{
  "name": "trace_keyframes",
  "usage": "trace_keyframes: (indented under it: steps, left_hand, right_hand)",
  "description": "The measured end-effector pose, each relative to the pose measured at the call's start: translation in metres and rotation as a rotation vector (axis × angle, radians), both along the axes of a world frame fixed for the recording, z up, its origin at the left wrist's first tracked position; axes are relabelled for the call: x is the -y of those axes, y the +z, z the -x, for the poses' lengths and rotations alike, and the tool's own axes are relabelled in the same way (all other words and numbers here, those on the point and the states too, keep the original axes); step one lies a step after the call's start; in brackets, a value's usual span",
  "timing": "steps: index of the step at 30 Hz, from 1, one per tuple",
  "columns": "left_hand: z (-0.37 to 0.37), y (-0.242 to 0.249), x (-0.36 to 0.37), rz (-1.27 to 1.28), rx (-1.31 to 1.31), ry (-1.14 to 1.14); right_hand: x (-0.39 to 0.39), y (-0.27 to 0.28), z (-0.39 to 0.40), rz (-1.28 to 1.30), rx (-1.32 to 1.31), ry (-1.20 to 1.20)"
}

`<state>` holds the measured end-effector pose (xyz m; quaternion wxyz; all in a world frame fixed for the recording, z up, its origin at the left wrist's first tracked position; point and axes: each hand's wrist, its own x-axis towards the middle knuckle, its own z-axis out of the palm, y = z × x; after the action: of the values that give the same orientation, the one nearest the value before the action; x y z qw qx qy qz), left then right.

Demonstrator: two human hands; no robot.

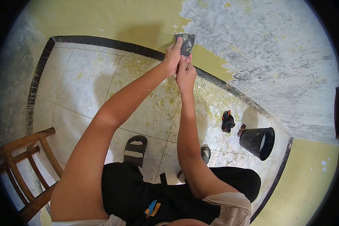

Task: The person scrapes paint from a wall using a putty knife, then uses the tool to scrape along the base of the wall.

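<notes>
Both my hands are closed around a paint scraper point(187, 44) with a broad, dark blade flecked with paint bits. My left hand point(172, 56) grips it from the side, its thumb lying along the blade. Just below, my right hand point(186, 74) is wrapped around the handle, which is mostly hidden by the fingers. The blade's wide edge is at the yellow painted wall point(150, 19), close to the ragged border where the paint gives way to a bare grey-white surface point(267, 49).
Yellow paint flakes point(165, 100) litter the tiled floor point(73, 94) along a black skirting strip point(113, 44). To the right stand a black bucket point(248, 140) and a small black-and-orange object point(227, 121). A wooden chair or rack point(20, 171) is at lower left.
</notes>
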<state>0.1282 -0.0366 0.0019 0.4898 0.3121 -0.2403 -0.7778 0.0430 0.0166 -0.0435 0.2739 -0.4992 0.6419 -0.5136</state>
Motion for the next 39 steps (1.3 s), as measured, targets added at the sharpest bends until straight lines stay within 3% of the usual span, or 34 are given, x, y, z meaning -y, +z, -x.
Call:
trace_keyframes:
  steps: [2,7,11,20,23,28,33,35,37,39]
  left_hand:
    - [0.004,-0.001,0.002,-0.028,-0.010,0.016]
    - [0.008,-0.011,0.004,-0.041,-0.107,-0.015]
    - [0.012,-0.010,0.006,-0.047,-0.131,-0.010]
    - [0.015,-0.003,-0.001,-0.115,-0.169,0.035]
    - [0.014,-0.012,-0.010,-0.165,-0.108,0.024]
    - [0.004,-0.018,-0.015,-0.036,0.058,0.041]
    - [-0.008,-0.019,-0.002,0.101,0.145,0.085]
    - [-0.012,-0.018,0.004,0.140,0.252,0.108]
    - [-0.014,-0.018,0.004,0.137,0.275,0.124]
    - [-0.017,-0.018,0.008,0.138,0.301,0.141]
  right_hand:
    - [-0.007,0.020,-0.002,-0.097,-0.036,0.004]
    - [-0.011,0.033,-0.004,0.084,-0.174,-0.047]
    - [-0.013,0.047,0.000,-0.028,-0.244,-0.054]
    - [-0.022,0.062,0.004,0.095,-0.373,-0.018]
    - [-0.031,0.049,0.003,-0.121,-0.392,0.002]
    - [-0.028,0.000,-0.014,0.057,-0.053,-0.072]
    - [0.004,-0.047,-0.025,0.054,0.133,-0.031]
    - [0.009,-0.055,-0.030,0.057,0.188,-0.011]
    - [0.008,-0.050,-0.037,-0.021,0.529,0.081]
    - [0.007,-0.044,-0.047,-0.012,0.563,0.082]
